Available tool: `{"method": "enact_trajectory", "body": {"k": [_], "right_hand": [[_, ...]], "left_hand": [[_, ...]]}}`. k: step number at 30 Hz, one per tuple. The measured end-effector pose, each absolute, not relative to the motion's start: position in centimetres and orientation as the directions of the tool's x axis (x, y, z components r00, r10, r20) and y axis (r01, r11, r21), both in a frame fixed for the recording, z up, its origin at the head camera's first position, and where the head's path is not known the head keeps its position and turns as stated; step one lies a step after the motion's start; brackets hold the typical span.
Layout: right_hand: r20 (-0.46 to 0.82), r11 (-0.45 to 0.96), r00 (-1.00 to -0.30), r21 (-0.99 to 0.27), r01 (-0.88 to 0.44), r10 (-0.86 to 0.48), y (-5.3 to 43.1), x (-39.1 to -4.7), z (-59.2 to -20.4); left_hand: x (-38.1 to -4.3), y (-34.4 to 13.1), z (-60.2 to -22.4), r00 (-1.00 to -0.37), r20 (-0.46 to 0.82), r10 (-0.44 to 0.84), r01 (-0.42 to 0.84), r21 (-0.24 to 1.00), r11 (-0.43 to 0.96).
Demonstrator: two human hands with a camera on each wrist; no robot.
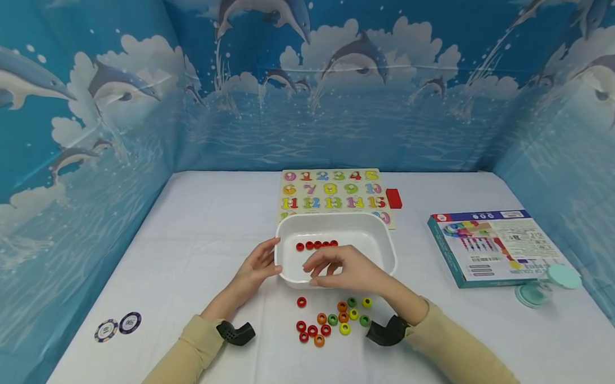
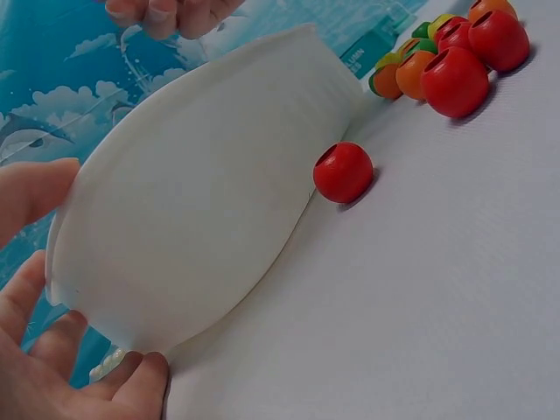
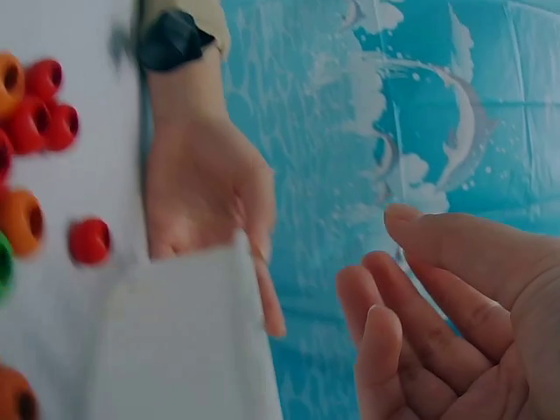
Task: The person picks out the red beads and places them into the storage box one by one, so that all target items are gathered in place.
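Note:
A white tray [image 1: 293,277] has a row of red beads [image 1: 309,245] lying inside along its far side. My left hand [image 1: 254,266] holds the tray at its left end, its fingers against the outer wall and thumb by the rim. Over the tray hovers my right hand [image 1: 348,267], fingers loosely bent, thumb apart from them, with nothing visible between them in the right wrist view. It hides part of the tray's inside. In front of the tray, a lone red bead [image 2: 343,172] sits apart from a scatter of red, orange, green and yellow beads [image 1: 343,317].
Behind the tray lies a number board [image 1: 333,188], partly covered by it, with a red block [image 1: 394,198] alongside. A flat box [image 1: 494,244] and a clear container with a mint lid [image 1: 564,276] are at right. Two round chips [image 1: 130,322] lie front left.

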State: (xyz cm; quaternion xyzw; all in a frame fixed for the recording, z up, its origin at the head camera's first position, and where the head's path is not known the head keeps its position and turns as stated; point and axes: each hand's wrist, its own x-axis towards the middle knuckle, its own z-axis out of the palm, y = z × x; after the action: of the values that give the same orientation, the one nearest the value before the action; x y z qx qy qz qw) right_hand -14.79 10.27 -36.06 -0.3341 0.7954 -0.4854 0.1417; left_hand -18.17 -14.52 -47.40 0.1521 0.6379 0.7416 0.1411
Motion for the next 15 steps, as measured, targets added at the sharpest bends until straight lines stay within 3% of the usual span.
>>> {"method": "enact_trajectory", "body": {"k": [7, 15], "right_hand": [[0.102, 0.237, -0.669, -0.887, -0.396, -0.736, 9.3, -13.4, -40.3], [0.191, 0.256, -0.717, -0.847, -0.466, -0.671, 8.7, -12.6, -44.3]], "left_hand": [[-18.2, -14.5, -47.3, -0.906, 0.059, 0.419, -0.007, 0.988, -0.154], [-18.1, -14.5, -47.1, -0.908, 0.05, 0.416, -0.019, 0.987, -0.161]]}}
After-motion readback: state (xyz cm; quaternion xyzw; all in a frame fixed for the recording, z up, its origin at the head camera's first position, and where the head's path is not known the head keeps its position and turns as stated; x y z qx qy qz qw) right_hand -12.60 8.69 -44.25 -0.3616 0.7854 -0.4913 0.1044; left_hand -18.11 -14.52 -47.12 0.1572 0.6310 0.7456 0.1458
